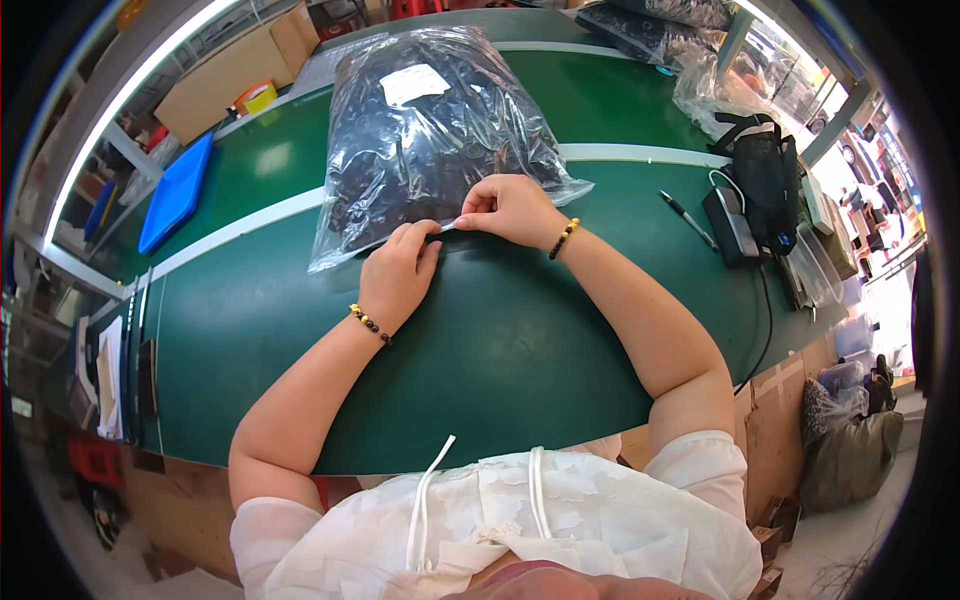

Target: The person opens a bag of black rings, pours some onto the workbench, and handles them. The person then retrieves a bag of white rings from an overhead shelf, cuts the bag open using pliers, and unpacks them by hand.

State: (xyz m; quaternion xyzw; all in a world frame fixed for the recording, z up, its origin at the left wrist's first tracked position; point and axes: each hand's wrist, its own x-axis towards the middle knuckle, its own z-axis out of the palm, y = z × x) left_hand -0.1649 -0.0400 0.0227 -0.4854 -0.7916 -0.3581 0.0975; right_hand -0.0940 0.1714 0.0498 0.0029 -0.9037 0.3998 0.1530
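Green surface (480,370) is the biggest thing here, runs right across in front of the person. On it, toward the middle: clear bag (450,135), plump with dark contents, lying flat, its near edge toward the person. Black case (766,185) off to the right, blue tray (178,195) off to the left, both well apart from the bag.

Both hands are at the bag's near edge. Right hand (510,210): grip pinching, thumb and forefinger together on the edge. Left hand (397,275): fingers curled on the same edge, thumb just beside; can't tell if that grip really pinches. White label (413,85) on the bag's far half, face up. Pen (688,219) near the case, untouched.

Smallest bit is the one that matters: pale strip (447,226) of edge between the fingertips. My read: step in hand is working that edge. Next move calls for a firm pinch both sides, edge kept flat and taut; slack film could crease or slip.
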